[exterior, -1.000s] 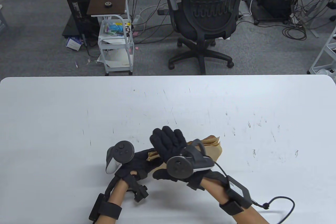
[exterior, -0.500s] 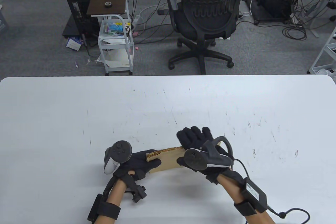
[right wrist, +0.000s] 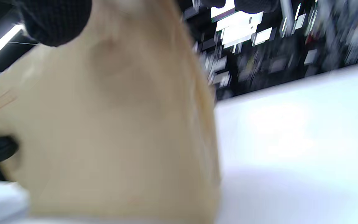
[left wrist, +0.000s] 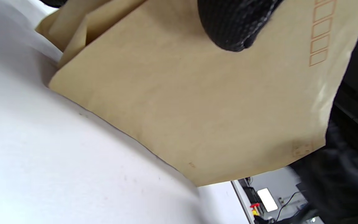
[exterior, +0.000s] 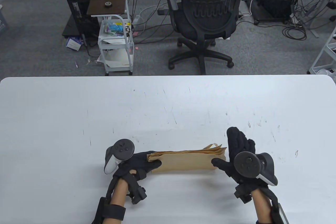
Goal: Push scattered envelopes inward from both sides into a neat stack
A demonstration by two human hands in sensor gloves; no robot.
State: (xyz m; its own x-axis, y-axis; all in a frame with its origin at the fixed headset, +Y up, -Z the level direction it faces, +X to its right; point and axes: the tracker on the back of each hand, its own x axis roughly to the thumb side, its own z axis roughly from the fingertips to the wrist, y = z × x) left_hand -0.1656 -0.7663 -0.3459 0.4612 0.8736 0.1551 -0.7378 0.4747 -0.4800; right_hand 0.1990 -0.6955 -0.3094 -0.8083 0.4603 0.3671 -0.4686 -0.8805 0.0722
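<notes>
Showing on the table point(exterior: 78, 119) — one bundle of brown envelopes point(exterior: 186, 161), individual count not readable from the layered edges. Gloved hands working: two — left hand point(exterior: 137, 165), right hand point(exterior: 237, 155). Sitting beyond: one office chair point(exterior: 207, 21), one white cart point(exterior: 115, 42).

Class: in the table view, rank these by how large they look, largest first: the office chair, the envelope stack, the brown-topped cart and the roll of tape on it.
1. office chair
2. envelope stack and brown-topped cart: too alike to rank, and the cart stands farther from the camera
3. roll of tape
</notes>
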